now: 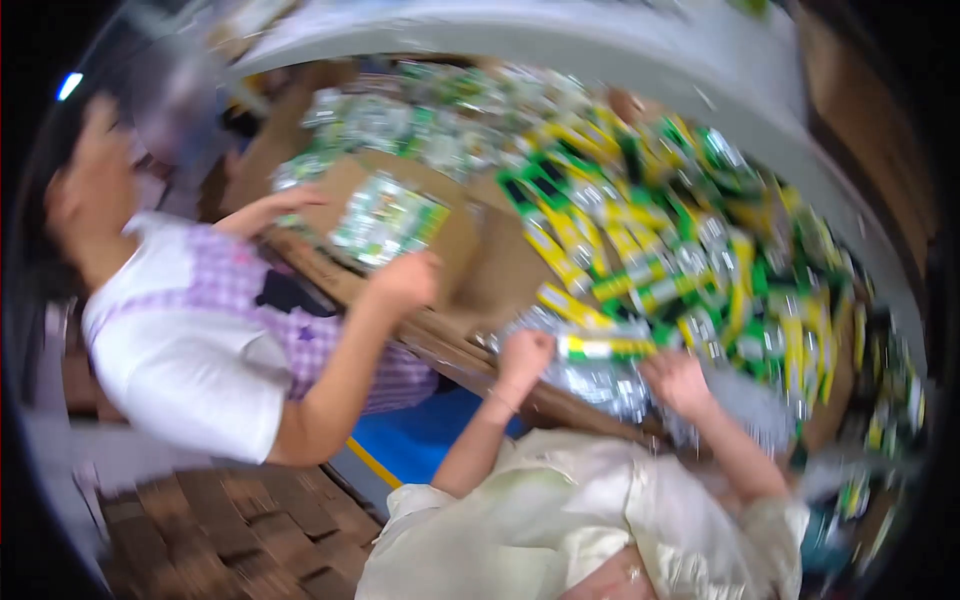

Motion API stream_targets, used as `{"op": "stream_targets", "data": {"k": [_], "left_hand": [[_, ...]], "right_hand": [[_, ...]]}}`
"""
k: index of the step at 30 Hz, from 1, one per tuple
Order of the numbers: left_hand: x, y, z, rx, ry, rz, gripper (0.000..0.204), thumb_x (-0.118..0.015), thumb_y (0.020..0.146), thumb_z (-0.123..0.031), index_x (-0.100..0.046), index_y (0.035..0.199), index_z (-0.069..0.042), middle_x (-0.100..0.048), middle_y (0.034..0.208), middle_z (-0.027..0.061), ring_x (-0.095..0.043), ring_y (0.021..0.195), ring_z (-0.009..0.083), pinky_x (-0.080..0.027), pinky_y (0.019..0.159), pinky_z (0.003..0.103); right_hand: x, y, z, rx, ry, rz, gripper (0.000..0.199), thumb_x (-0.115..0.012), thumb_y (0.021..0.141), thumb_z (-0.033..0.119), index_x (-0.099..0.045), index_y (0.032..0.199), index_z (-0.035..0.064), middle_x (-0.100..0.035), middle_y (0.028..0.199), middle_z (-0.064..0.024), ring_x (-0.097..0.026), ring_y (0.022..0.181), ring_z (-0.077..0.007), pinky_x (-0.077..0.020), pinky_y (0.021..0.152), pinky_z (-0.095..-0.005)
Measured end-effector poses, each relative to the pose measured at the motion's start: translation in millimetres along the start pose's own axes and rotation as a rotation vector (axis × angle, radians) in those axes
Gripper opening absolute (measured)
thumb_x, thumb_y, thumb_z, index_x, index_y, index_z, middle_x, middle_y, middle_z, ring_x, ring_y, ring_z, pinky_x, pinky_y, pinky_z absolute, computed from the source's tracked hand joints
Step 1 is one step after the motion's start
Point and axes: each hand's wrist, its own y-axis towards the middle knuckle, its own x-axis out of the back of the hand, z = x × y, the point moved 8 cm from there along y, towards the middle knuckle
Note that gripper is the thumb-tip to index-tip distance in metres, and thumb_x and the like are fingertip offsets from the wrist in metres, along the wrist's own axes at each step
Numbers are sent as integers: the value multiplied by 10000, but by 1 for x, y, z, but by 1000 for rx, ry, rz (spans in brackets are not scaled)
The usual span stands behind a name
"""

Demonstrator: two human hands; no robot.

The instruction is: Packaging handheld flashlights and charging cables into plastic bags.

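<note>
A slim yellow-and-green packet (606, 347) lies crosswise between my two hands at the table's near edge. My left hand (526, 360) is closed on its left end. My right hand (677, 384) has its fingers pinched at the right end. Just below the packet, clear plastic bags (600, 388) lie crumpled, reaching under my right wrist. Beyond my hands spreads a big heap of similar yellow-and-green packets (640, 235). Motion blur hides the fine detail of my fingers and the packet.
At my left a co-worker in a purple checked apron (240, 270) handles clear-and-green packs (385, 220) on cardboard (462, 240). More packs (400, 125) are piled at the far left of the table. Brown cartons (230, 530) stand at the lower left, beside blue flooring (425, 430).
</note>
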Motion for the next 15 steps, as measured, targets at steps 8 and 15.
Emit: {"op": "stream_targets", "data": {"k": [8, 15], "left_hand": [[-5, -1, 1, -29, -32, 47, 238, -667, 814, -196, -685, 929, 11, -636, 647, 173, -620, 523, 222, -472, 537, 329], [-15, -4, 8, -71, -95, 60, 242, -661, 821, -195, -685, 921, 24, -602, 557, 124, -569, 441, 148, -443, 472, 297]], "right_hand": [[26, -51, -36, -356, 300, -250, 154, -692, 708, 91, -666, 860, 99, -648, 898, -47, -638, 761, -246, -529, 629, -340], [56, -58, -93, -333, 10, -193, 99, -642, 730, 80, -691, 814, 99, -629, 838, -16, -637, 709, -221, -509, 562, -311]]}}
